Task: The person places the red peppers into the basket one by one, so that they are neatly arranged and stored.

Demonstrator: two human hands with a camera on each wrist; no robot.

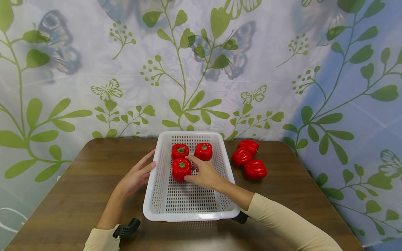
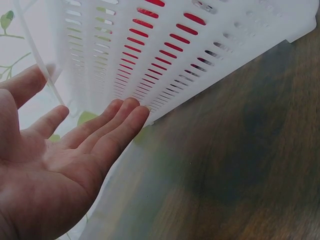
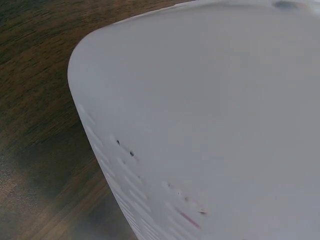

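Observation:
A white plastic basket (image 1: 158,195) with slotted walls stands on the wooden table. Inside it are three red bell peppers with green stems: one at back left (image 1: 180,151), one at back right (image 1: 203,151) and one nearer the front (image 1: 181,170). My right hand (image 1: 204,173) reaches in over the basket's right side and holds the front pepper between thumb and fingers. My left hand (image 1: 137,177) is at the basket's left side, its straight fingers (image 2: 120,130) against the slotted outer wall and its thumb at the rim. The right wrist view shows only the basket's white wall (image 3: 210,100) and table.
Three more red bell peppers lie on the table right of the basket: one at the back (image 1: 248,145), one in the middle (image 1: 241,156) and one in front (image 1: 255,169). Behind the brown table (image 1: 78,195) hangs a leaf-and-butterfly patterned cloth (image 1: 132,80).

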